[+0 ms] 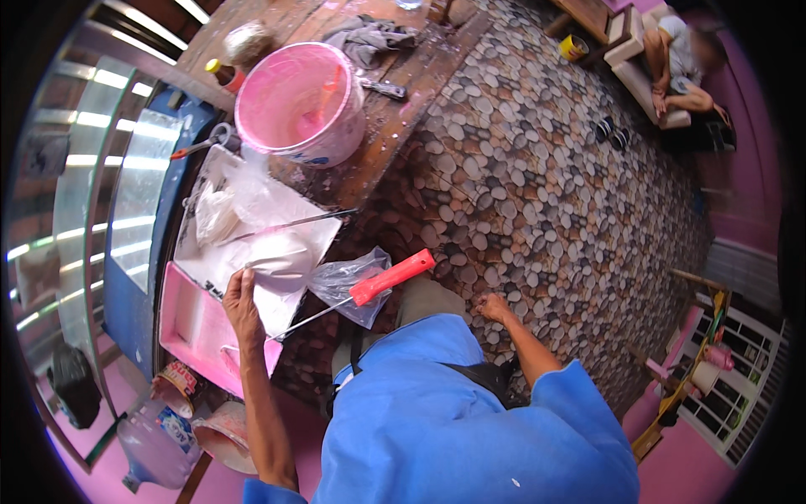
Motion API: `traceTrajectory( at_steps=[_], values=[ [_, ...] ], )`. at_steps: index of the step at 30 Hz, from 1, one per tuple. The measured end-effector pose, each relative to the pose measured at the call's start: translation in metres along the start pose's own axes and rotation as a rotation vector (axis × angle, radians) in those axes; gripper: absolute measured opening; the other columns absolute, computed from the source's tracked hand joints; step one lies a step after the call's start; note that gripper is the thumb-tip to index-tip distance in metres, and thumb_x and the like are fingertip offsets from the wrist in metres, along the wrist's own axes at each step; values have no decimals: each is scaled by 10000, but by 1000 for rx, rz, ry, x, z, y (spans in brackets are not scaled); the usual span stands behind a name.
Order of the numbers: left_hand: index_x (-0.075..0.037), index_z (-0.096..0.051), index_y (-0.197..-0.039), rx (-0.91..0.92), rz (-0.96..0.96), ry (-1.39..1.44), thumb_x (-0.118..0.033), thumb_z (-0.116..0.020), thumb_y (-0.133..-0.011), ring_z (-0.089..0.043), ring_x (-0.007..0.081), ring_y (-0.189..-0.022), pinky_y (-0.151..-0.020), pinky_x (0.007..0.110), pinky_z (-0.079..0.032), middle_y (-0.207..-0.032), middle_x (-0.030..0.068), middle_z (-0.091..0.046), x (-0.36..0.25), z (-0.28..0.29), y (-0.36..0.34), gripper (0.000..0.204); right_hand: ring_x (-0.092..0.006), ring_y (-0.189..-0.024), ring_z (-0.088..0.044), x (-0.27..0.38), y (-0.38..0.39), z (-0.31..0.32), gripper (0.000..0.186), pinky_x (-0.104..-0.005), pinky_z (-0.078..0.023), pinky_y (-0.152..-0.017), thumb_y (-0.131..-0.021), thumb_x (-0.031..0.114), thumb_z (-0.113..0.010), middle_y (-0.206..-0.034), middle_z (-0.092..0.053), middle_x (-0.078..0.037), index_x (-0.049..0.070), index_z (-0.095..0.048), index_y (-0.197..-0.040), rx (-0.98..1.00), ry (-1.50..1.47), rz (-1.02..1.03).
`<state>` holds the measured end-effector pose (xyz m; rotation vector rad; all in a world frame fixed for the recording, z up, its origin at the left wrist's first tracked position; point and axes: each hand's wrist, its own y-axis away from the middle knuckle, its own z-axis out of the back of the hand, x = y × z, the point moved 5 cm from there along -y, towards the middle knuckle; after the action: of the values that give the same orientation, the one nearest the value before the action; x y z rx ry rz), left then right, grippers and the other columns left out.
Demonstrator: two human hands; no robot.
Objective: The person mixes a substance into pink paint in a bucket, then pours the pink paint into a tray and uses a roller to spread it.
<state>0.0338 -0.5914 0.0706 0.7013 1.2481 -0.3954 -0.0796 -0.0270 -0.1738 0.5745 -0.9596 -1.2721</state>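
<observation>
My left hand [242, 312] is over the white tray [195, 225], fingertips pinched together at the edge of a white creased sheet [277, 254]. Folds in the sheet run out from the fingers. My right hand [494, 307] hangs beside my thigh, fingers curled in, with nothing visible in it. A paint roller with a red handle [391, 277] slants across a clear plastic bag [348, 290]. Its metal rod runs down to the pink paint tray [186, 312] beneath my left forearm. Crumpled clear plastic [252, 195] and a thin dark-ended rod [294, 223] lie on the white tray.
A pink-stained bucket [348, 134] stands on the wooden table [411, 139], beside a grey cloth [369, 40] and a brush [384, 88]. Containers [225, 433] and a large water bottle [159, 445] are at lower left. A person [682, 63] sits at far right, beyond the pebble-patterned floor [537, 176].
</observation>
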Motion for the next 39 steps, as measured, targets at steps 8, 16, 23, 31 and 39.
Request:
traceTrajectory(
  at_steps=[8,16,23,31,39],
  values=[
    [-25,-625,-967,-147,9,-49,-137,-555,-970,-489,33,-800,-729,185,-408,-856,-35,-565,-18,-5,15,132,-381,-1032,-601,-5,-50,90,354,-442,-496,-863,-819,220,-590,-1065,-648,-202,67,-638,-1135,-76,236,-14],
    [45,-422,-1353,-344,-1,-63,-206,-434,-1016,-476,243,-1226,-1088,349,-339,-1368,137,-446,21,64,15,420,-333,-911,-616,2,-303,58,229,-423,-502,-727,-812,180,-507,-991,-606,-179,69,-637,-964,-234,566,587],
    [-21,-323,-1425,-460,-66,-543,-288,-548,-957,-443,291,-1267,-1069,438,-354,-1399,146,-424,4,82,38,584,-265,-952,-548,34,-526,-27,270,-378,-468,-731,-857,217,-483,-1085,-561,-119,92,-581,-1075,-337,717,736],
    [-27,-345,-1415,-654,-71,-447,-294,-524,-969,-433,264,-1270,-1077,417,-330,-1403,126,-428,-5,72,41,550,-286,-1093,-479,106,-661,-88,431,-400,-464,-822,-856,267,-532,-1399,-399,-109,146,-539,-1270,-380,711,787],
    [-33,-366,-1405,-709,-46,-408,-300,-500,-982,-422,237,-1273,-1086,395,-306,-1406,107,-432,-10,75,55,518,-257,-917,-524,35,-689,-106,231,-399,-392,-741,-824,262,-504,-859,-572,-66,106,-640,-926,-435,1047,645]
  ],
)
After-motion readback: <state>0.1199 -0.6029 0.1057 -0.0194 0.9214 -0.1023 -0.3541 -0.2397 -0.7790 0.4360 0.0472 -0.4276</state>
